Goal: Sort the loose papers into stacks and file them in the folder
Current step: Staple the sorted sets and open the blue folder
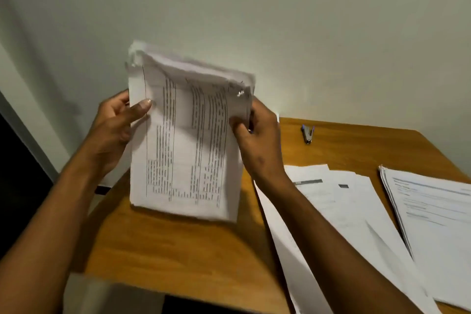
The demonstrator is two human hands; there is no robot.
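White printed paper bundle [186, 140] is held upright on the brown wooden counter [178, 250], pinched at its edges by left hand [112, 130] and right hand [257, 140]; ragged top sheets could slip out if either grip loosens.

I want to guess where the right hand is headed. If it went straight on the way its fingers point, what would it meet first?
The right hand points left and grips the held paper stack by its right edge, so the stack comes first. Beyond it sits the left hand; depth is unclear.

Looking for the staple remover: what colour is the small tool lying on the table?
Blue-purple handles with metal jaws: the staple remover, clearest in the head view.
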